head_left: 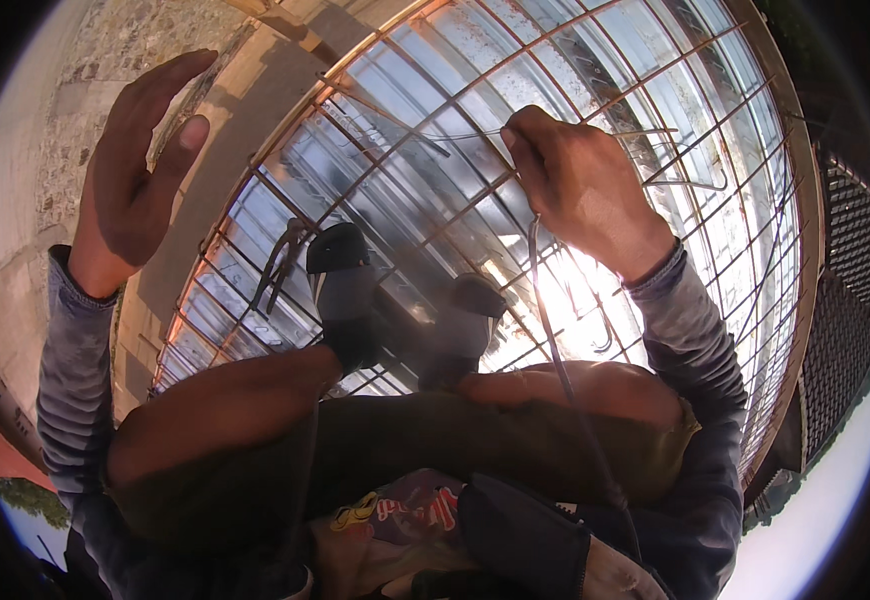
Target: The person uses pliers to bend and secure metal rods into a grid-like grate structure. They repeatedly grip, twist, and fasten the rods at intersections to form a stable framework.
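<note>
My left hand [140, 180] is raised over the left edge of the mesh, fingers stretched and thumb apart, with nothing in it. Above the rebar grid [460, 205], my right hand [585, 185] is closed in a pinch. Thin tie wire [465, 137] runs leftward from its fingertips toward a crossing of bars. Bent wire ends [690, 185] show on the other side of that hand; whether they are the same wire I cannot tell. Dark pincers [280, 265] rest on the bars beside my left shoe [340, 285].
Shiny corrugated metal sheeting [405, 80] lies beneath the bars. A wooden board [190, 165] borders the left side, with rough stone ground [95, 95] past it. My right shoe [465, 320] is among the bars. A thin cord [560, 360] hangs near my right knee.
</note>
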Available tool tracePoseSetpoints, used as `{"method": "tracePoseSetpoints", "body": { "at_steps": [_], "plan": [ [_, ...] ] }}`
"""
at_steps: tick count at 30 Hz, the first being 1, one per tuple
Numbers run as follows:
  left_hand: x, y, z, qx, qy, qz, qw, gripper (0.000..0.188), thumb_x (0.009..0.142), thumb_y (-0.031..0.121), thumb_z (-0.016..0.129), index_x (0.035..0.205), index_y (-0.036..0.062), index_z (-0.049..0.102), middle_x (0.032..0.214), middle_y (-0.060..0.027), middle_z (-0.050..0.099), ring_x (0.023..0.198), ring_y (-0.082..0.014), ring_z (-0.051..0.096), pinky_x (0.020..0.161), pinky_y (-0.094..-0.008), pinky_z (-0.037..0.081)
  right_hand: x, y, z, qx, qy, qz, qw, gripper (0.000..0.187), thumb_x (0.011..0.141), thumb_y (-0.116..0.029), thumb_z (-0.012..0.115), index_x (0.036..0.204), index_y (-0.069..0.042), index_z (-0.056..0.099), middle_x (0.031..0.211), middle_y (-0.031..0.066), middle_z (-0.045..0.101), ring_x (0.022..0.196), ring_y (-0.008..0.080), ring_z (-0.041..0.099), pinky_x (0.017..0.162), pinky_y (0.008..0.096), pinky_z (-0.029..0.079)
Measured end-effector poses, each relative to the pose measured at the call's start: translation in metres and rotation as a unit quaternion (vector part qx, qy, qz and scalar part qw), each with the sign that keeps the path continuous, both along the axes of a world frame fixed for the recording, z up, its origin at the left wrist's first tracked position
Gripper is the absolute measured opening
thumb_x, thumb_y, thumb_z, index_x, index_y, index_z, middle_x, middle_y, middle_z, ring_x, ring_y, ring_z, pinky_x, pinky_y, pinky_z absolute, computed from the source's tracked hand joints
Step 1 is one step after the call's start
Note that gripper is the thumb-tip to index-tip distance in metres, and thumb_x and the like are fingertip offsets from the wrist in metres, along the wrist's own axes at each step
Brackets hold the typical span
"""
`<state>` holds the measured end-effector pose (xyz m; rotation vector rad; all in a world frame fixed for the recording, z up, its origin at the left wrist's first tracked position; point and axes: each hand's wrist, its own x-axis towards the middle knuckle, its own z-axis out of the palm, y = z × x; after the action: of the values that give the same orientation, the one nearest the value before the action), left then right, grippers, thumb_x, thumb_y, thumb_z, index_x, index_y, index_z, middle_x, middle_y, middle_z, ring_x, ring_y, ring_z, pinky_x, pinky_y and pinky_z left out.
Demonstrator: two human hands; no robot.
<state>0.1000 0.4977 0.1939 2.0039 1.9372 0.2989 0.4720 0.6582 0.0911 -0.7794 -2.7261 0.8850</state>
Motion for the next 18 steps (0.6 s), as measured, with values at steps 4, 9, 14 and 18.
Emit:
{"method": "tracePoseSetpoints", "body": {
  "at_steps": [4,9,14,18],
  "plan": [
    [0.091,0.015,-0.058,0.019,-0.024,-0.115,0.993,0.049,0.114,0.037,0.055,0.152,0.0059,0.057,0.142,-0.0241,0.066,0.131,-0.0448,0.063,0.11,-0.0501,0.05,-0.036,-0.019,0.011,-0.071,0.038,0.012,0.997,0.014,0.105,-0.014,0.063,0.103,-0.001,0.065,0.071,0.0238,0.066,0.069,0.0471,0.068,0.065,0.0538,0.054],
    [0.089,-0.011,-0.12,-0.22,-0.247,-0.077,0.941,0.031,0.116,0.032,0.05,0.117,0.0062,0.067,0.089,-0.0193,0.072,0.088,-0.0429,0.071,0.082,-0.0515,0.054,0.0,-0.01,0.005,-0.198,-0.039,0.053,0.978,0.019,0.106,-0.015,0.063,0.117,-0.001,0.068,0.086,0.0253,0.069,0.083,0.0437,0.071,0.073,0.0494,0.055],
    [0.097,-0.009,-0.153,-0.293,-0.277,-0.17,0.899,0.035,0.116,0.034,0.047,0.108,0.0064,0.065,0.085,-0.0209,0.069,0.085,-0.0448,0.068,0.079,-0.0555,0.051,0.011,-0.033,0.02,-0.074,-0.2,0.176,0.961,0.052,0.102,-0.023,0.072,0.15,-0.008,0.056,0.115,0.0156,0.069,0.11,0.0335,0.069,0.102,0.0515,0.049],
    [0.11,0.005,-0.165,-0.225,-0.311,-0.2,0.901,0.026,0.114,0.027,0.051,0.11,0.0054,0.066,0.086,-0.0207,0.07,0.088,-0.0447,0.07,0.081,-0.0545,0.053,-0.018,-0.06,-0.013,-0.215,-0.19,0.179,0.941,0.042,0.097,-0.019,0.072,0.133,-0.003,0.06,0.104,0.0167,0.071,0.099,0.0399,0.071,0.087,0.0517,0.055]
  ]
}}
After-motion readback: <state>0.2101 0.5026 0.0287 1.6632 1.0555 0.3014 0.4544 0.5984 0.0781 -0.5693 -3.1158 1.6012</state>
